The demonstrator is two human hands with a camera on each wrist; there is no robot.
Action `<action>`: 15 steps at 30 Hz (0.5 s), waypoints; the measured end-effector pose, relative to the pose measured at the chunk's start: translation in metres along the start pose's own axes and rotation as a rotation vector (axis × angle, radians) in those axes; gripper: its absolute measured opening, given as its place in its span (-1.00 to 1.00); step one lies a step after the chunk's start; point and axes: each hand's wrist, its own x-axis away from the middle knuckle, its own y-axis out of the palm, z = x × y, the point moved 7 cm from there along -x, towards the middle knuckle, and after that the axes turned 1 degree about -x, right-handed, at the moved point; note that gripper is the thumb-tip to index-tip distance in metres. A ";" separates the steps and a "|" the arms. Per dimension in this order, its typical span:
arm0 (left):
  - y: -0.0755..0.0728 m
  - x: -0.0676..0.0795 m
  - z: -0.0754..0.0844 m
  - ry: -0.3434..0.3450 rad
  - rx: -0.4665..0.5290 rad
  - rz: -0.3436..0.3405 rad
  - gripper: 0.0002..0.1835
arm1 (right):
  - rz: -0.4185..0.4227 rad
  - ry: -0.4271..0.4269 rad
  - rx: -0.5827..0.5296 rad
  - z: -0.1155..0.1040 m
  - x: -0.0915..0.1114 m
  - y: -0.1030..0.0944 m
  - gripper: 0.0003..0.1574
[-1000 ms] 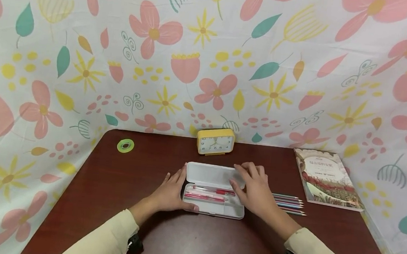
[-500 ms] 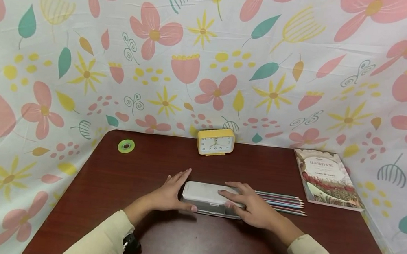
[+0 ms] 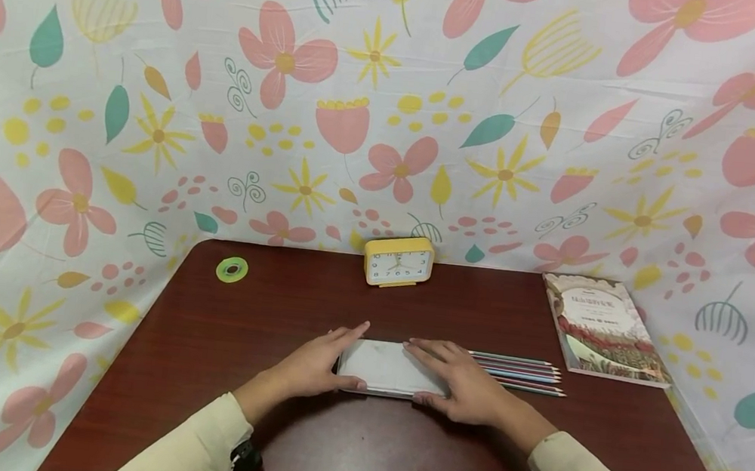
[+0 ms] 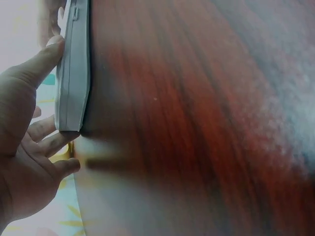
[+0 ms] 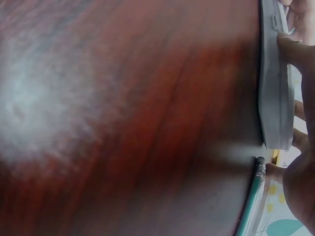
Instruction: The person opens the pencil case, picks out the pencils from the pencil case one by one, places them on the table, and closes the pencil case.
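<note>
A white pencil case (image 3: 384,366) lies on the dark wood table with its lid down. My left hand (image 3: 310,365) holds its left end, the thumb at the front edge and the index finger along the far side. My right hand (image 3: 472,385) grips the right part, fingers over the lid and thumb at the front. In the left wrist view the thumb of the left hand (image 4: 24,113) touches the case's front edge (image 4: 74,73). In the right wrist view the right hand's thumb presses near the latch of the pencil case (image 5: 275,83). The case's contents are hidden.
Several colored pencils (image 3: 521,371) lie just right of the case, close to the right hand. A yellow alarm clock (image 3: 398,262) stands behind it. At the right lies a book (image 3: 603,329), and a green tape roll (image 3: 232,269) is at the far left.
The case's lid, upright a second ago over red and pink pens, has swung down toward me and now covers them. My right hand moved down with it; the left stayed at the left end.
</note>
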 end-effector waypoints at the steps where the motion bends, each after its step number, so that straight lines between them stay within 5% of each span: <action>1: 0.000 0.000 0.000 -0.001 -0.002 -0.001 0.12 | -0.001 0.002 0.004 0.000 0.001 0.000 0.03; 15: -0.008 0.003 -0.002 0.011 -0.040 0.041 0.08 | 0.017 0.093 0.072 0.003 0.007 -0.005 0.18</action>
